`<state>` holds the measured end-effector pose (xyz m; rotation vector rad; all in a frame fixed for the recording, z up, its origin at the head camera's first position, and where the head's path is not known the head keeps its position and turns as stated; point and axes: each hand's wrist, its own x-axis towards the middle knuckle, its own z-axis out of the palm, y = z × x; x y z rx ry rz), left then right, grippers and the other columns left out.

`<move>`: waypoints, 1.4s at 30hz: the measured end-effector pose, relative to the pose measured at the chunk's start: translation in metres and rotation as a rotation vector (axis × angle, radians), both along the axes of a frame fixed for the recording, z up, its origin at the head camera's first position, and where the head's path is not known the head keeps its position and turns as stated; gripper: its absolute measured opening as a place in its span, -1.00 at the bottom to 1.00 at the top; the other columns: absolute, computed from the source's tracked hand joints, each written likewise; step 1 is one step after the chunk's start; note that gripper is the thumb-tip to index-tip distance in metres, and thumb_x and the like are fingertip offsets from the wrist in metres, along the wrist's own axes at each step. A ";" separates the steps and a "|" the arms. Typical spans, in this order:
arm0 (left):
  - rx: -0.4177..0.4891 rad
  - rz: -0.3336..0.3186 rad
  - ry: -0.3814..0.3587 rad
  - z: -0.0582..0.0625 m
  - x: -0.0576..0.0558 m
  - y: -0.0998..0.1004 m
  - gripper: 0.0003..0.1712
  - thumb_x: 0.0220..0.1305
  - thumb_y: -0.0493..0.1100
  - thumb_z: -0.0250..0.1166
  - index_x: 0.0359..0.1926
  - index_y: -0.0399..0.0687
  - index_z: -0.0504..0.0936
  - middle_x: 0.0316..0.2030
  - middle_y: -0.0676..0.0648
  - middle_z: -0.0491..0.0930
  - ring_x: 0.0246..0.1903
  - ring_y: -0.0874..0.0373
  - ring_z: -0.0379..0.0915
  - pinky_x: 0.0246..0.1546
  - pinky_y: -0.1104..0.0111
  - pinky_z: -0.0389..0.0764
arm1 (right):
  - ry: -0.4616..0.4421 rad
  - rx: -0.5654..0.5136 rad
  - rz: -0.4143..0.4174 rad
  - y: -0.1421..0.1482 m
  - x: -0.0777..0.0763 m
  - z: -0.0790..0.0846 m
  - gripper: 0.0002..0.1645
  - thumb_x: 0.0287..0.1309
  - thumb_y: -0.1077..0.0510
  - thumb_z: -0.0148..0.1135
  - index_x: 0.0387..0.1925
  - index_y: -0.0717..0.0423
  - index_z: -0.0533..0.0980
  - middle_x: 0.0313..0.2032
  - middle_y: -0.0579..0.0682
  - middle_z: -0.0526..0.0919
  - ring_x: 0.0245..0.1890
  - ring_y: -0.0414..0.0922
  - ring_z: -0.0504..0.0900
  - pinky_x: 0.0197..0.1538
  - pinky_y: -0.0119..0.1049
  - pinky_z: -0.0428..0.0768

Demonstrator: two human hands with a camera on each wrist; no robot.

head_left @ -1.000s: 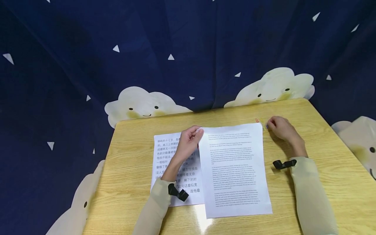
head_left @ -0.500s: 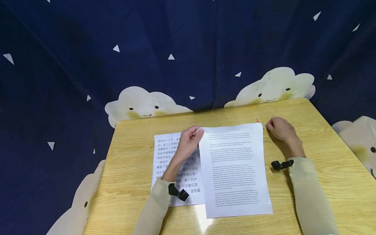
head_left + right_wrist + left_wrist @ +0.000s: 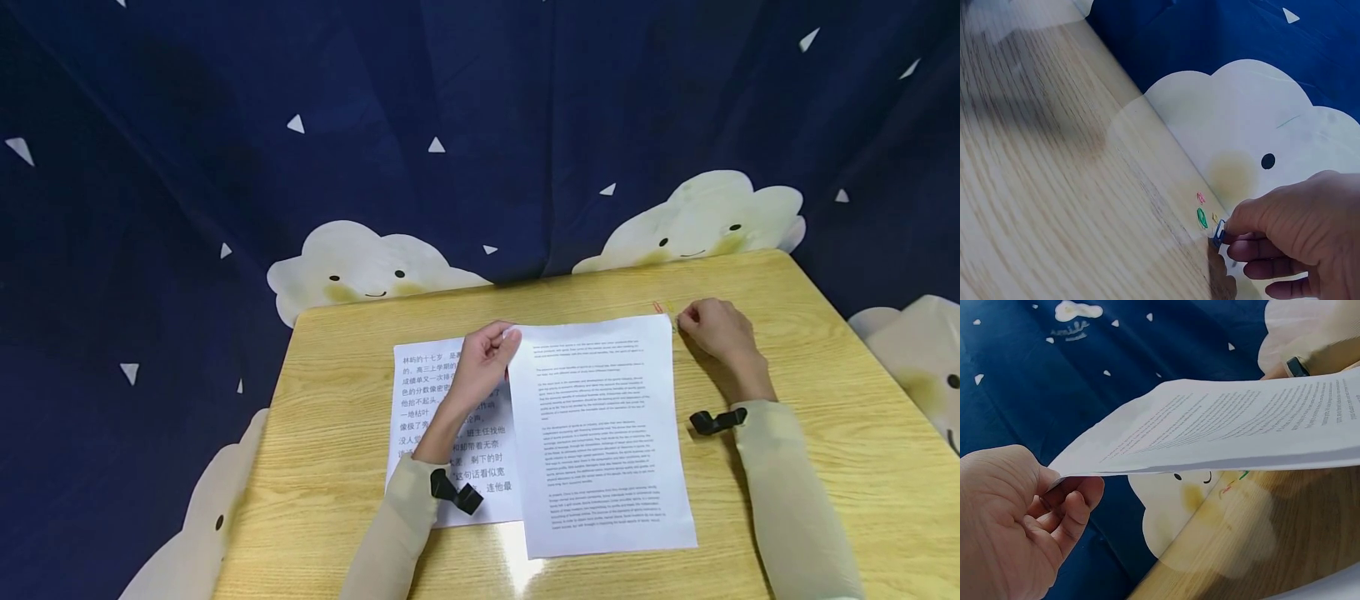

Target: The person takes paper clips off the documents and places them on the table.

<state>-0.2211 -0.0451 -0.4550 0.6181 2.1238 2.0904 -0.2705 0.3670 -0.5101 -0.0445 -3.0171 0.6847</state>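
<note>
My left hand [image 3: 482, 367] pinches the top left corner of a small stack of printed sheets [image 3: 600, 425], thumb on top. The left wrist view has the sheets [image 3: 1210, 431] raised off the table and bowed, their edges slightly apart. At the table's back right, my right hand [image 3: 1291, 231] pinches a blue paper clip [image 3: 1219, 232] between thumb and index finger, close over the wood. Beside it lie a green paper clip [image 3: 1202, 218], a red one [image 3: 1201, 198] and a small yellow one [image 3: 1214, 217]. In the head view the sheets' top right corner partly covers these clips.
Another white paper with large Chinese print [image 3: 480, 504] lies flat, partly under the left forearm and the raised sheets. The wooden table [image 3: 337, 358] ends at a dark blue curtain [image 3: 420, 192] with cloud figures. Black wrist straps [image 3: 717, 421] sit on both sleeves.
My right wrist has shifted slightly left while the fingers stay by the clips, which show a little more. The left hand and the sheets hold still.
</note>
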 end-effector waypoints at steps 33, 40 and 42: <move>-0.016 0.021 -0.029 0.014 0.007 0.001 -0.73 0.48 -0.24 0.06 -0.01 -0.34 0.58 -0.49 -0.35 0.58 -0.73 0.21 0.37 -0.68 0.37 0.41 | 0.214 -0.138 0.029 -0.018 0.001 0.031 -0.60 0.43 0.05 -0.10 -0.01 0.21 0.54 -0.24 0.17 0.59 -0.40 0.04 0.44 -0.40 -0.13 0.35; -0.013 0.032 -0.043 0.013 0.006 0.000 -0.73 0.48 -0.24 0.06 0.00 -0.35 0.57 -0.52 -0.31 0.54 -0.73 0.18 0.37 -0.67 0.44 0.39 | 0.314 -0.256 0.086 -0.043 0.012 0.061 -0.50 0.46 -0.14 -0.07 -0.09 0.17 0.59 -0.31 0.11 0.62 -0.40 -0.06 0.46 -0.43 -0.32 0.38; -0.011 0.042 -0.050 0.012 0.005 0.000 -0.73 0.48 -0.23 0.07 -0.02 -0.35 0.58 -0.54 -0.30 0.52 -0.72 0.08 0.37 -0.67 0.45 0.40 | 0.327 -0.290 0.110 -0.050 0.015 0.069 -0.48 0.47 -0.15 -0.11 -0.13 0.16 0.59 -0.31 0.11 0.62 -0.39 -0.08 0.47 -0.41 -0.37 0.37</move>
